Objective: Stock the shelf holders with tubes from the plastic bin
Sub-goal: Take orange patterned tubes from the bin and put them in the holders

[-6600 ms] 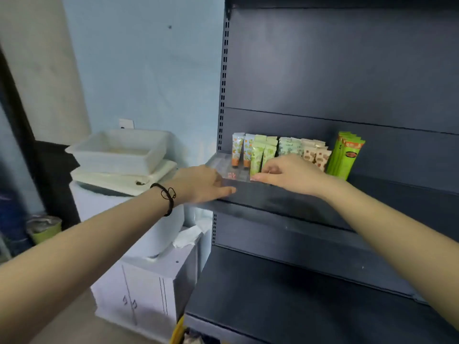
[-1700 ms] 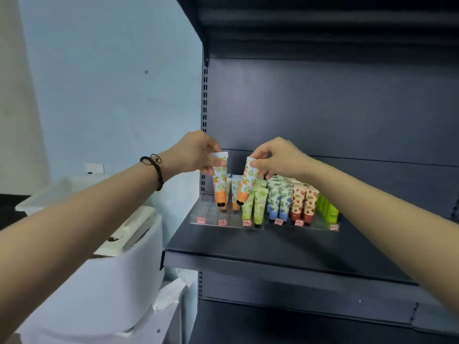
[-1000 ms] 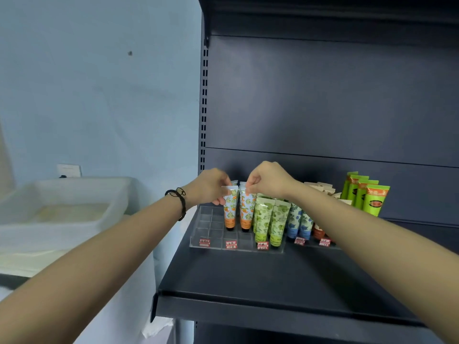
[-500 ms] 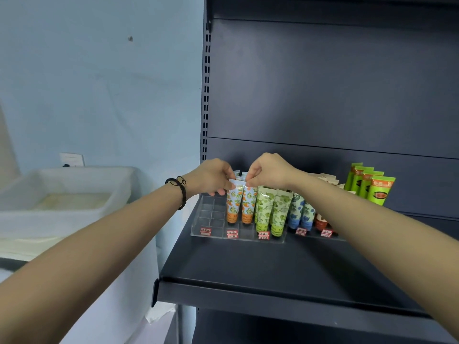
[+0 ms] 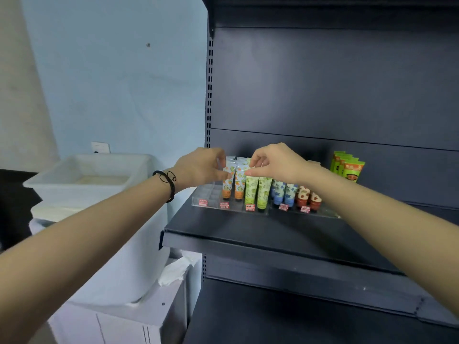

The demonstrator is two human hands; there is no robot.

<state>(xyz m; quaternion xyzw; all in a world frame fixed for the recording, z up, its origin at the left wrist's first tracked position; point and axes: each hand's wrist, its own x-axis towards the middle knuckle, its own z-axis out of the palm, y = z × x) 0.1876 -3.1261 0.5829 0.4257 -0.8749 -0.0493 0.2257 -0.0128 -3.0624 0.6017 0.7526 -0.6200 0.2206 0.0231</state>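
Pinching 2 orange tubes [image 5: 227, 188], 1 each, with left hand [image 5: 201, 167] and right hand [image 5: 275, 162], in the clear holder [image 5: 206, 198] beside open cells at the shelf's [image 5: 223, 229] left edge.

Two orange tubes [image 5: 228, 188] stand cap-down in the clear holder [image 5: 208, 197], just left of the green tubes [image 5: 251, 192]

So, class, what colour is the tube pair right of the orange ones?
Light green tubes, head view.
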